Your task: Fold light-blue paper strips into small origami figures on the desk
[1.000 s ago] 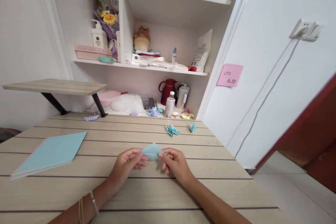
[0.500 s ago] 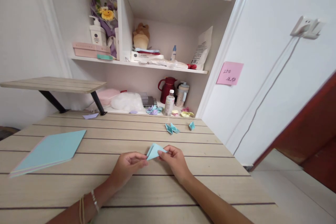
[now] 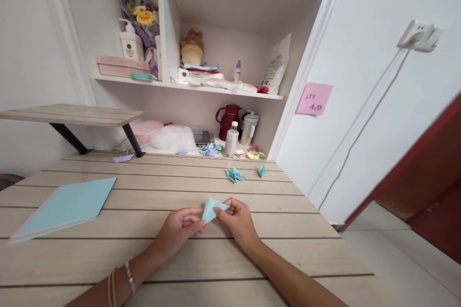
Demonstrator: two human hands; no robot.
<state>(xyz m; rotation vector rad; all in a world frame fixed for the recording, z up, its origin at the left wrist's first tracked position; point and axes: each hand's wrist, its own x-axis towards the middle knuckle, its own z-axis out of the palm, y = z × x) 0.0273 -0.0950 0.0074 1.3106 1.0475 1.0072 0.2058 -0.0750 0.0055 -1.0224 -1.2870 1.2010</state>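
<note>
A small piece of folded light-blue paper [image 3: 212, 210] is held just above the table, between both hands. My right hand [image 3: 240, 220] pinches its right side, thumb on the near face and fingers behind. At the lower left corner, my left hand [image 3: 179, 227] has its thumb and fingertips closed on the paper's edge. Farther back on the table lie folded blue paper pieces [image 3: 235, 174], with another small blue folded piece [image 3: 262, 171] to their right. Left of my hands is a stack of coloured paper sheets [image 3: 68, 204], blue on top.
A raised wooden stand [image 3: 72, 114] on black legs stands at the back left, a purple paper piece [image 3: 122, 158] near it. Along the back are a clear bottle [image 3: 231, 140], a red jug [image 3: 228, 122], a cup [image 3: 249, 128] and more folded papers [image 3: 210, 149]. Shelves [image 3: 201, 87] rise behind.
The folded paper has turned a little, so its face shows more broadly. My left thumb and fingers have shifted down to its lower corner. My right hand keeps its pinch.
</note>
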